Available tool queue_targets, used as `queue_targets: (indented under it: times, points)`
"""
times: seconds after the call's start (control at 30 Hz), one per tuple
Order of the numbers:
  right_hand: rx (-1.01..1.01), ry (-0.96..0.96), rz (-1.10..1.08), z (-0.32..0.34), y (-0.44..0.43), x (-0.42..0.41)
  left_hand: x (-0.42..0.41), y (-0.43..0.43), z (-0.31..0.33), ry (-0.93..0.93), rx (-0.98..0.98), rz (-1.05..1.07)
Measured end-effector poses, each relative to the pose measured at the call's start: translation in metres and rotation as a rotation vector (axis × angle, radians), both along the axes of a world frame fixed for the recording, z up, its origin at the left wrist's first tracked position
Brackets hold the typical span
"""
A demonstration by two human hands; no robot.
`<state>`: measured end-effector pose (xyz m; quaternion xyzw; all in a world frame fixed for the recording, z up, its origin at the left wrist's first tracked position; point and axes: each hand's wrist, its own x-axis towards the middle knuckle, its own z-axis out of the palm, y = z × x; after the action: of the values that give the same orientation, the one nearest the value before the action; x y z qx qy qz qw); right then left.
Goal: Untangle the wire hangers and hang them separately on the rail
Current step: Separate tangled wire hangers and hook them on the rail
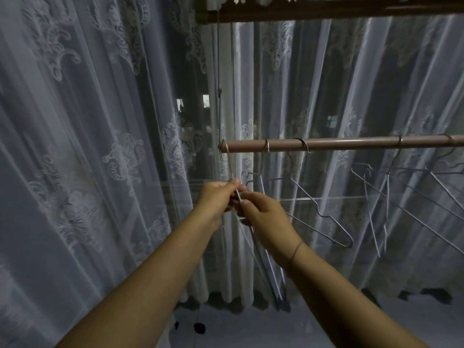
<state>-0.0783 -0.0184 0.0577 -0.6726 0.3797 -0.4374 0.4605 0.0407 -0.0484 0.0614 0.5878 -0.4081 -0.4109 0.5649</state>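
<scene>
Dim, bluish — soft, edge-warped

bare forearms, no sleeves; thin band [297, 252] on right wrist

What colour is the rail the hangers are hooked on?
Dull pinkish-brown, plain with no pattern; the rail shows best in the head view.

You have no text to read here: no words, labels, brand marks, numbers or signs show on anything in view.
</scene>
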Motion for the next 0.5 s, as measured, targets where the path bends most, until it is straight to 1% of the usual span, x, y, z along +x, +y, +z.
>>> queue_targets:
  times: [0.07,0.13,0.2,0.27,0.3,0.33,0.37,0.43,0.5]
  points:
    - [-0.148,0.108,-0.081,-0.003,0.001,-0.009,0.005,-0.002,-0.003,-0.025,0.010,0.032]
    - [-0.248,0.136,-0.209,-0.003,-0.001,-0.020,0.009,-0.004,-0.005,-0.044,0.016,0.063]
    - [-0.287,0.142,-0.316,-0.005,-0.006,-0.030,0.011,-0.004,-0.007,-0.076,0.018,0.112]
    - [-0.234,0.209,-0.363,-0.011,-0.013,-0.037,0.008,-0.001,-0.007,-0.159,0.019,0.186]
    - [-0.177,0.246,-0.355,-0.015,-0.015,-0.039,0.006,0.003,-0.006,-0.239,0.008,0.251]
    - [-0.109,0.266,-0.331,-0.020,-0.016,-0.041,0.002,0.008,-0.004,-0.328,-0.048,0.321]
    - [-0.042,0.261,-0.305,-0.024,-0.017,-0.042,-0.002,0.013,-0.002,-0.408,-0.144,0.367]
    - [0.052,0.235,-0.278,-0.034,-0.019,-0.042,-0.014,0.020,0.005,-0.502,-0.306,0.331]
    - [0.096,0.193,-0.265,-0.040,-0.020,-0.041,-0.030,0.022,0.011,-0.552,-0.307,0.202]
